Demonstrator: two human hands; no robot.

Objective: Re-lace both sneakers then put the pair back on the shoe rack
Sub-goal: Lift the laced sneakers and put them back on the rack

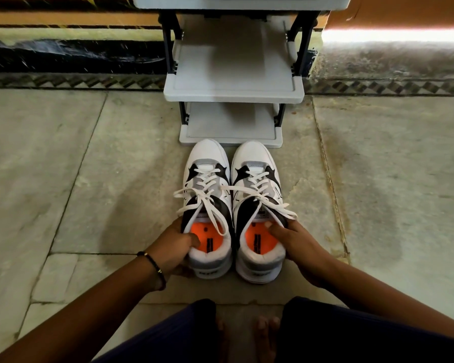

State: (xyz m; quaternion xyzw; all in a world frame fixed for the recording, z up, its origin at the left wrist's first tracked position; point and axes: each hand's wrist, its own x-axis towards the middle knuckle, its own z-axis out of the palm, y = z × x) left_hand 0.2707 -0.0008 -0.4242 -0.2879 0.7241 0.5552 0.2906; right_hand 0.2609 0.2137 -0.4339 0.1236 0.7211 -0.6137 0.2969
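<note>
Now both sneakers sit laced on the floor, toes just short of the shoe rack [231,95]; the left hand [176,247] clasps the left sneaker [207,203] at its collar, the right hand [296,244] the right sneaker [257,205]; lift level, tucking the loose laces [202,200] clear of the shelf edge

1 head-worn view looks steeply down and forward, close above the floor [89,179], facing the shoe rack [233,95].

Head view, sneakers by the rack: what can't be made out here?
- Shoe rack: upper tiers cut off by the top edge.
- Heel logos on left sneaker and right sneaker: too small to read.
- Left hand, right hand: fingertips hidden by the collars.
</note>
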